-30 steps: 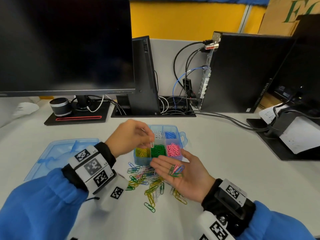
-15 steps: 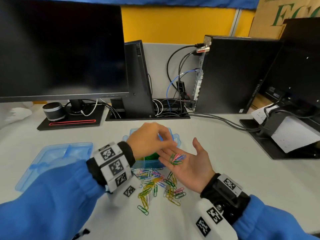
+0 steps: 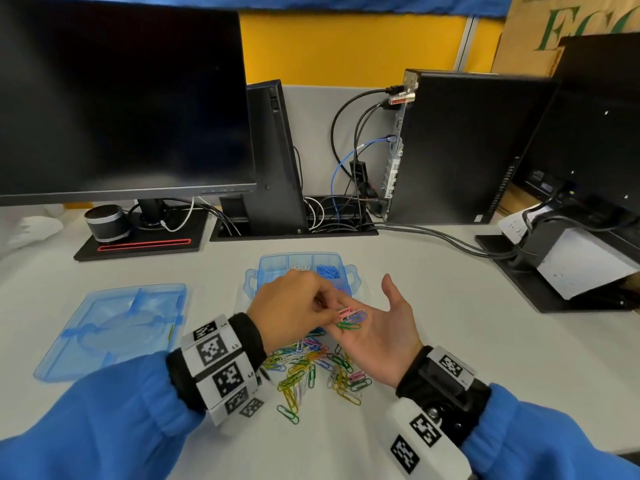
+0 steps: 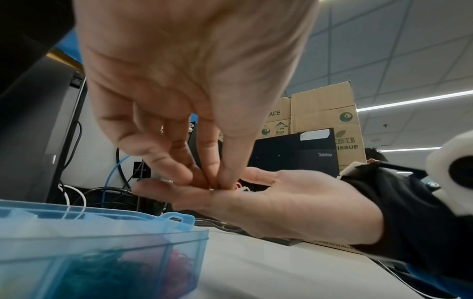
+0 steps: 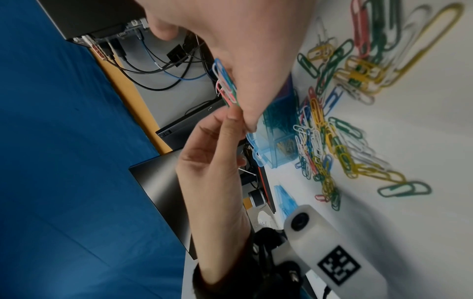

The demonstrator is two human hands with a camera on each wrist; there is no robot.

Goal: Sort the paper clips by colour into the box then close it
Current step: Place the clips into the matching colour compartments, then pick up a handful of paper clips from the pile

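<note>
Several pink, blue and green paper clips (image 3: 350,317) lie on my flat, spread right hand (image 3: 377,336), my left hand (image 3: 294,306) pinching at them. Behind, the open box (image 3: 301,268) holds sorted colours; loose clips (image 3: 311,372) litter the bench (image 3: 433,306).

A translucent blue compartment box (image 3: 273,271) stands open on the desk, just beyond the hands. Its far compartments hold white paper clips (image 3: 300,267) and blue paper clips (image 3: 328,271); the right wrist view shows green paper clips (image 5: 277,119) and yellow paper clips (image 5: 286,146) in its near cells. The box's blue lid (image 3: 114,327) lies flat, well left of it. A loose heap of mixed paper clips (image 3: 311,370) in yellow, green, pink, white and blue sprawls on the desk near the box. A small bunch of clips (image 3: 350,317), pink, green, blue and white, rests on the upturned palm above the heap.
</note>
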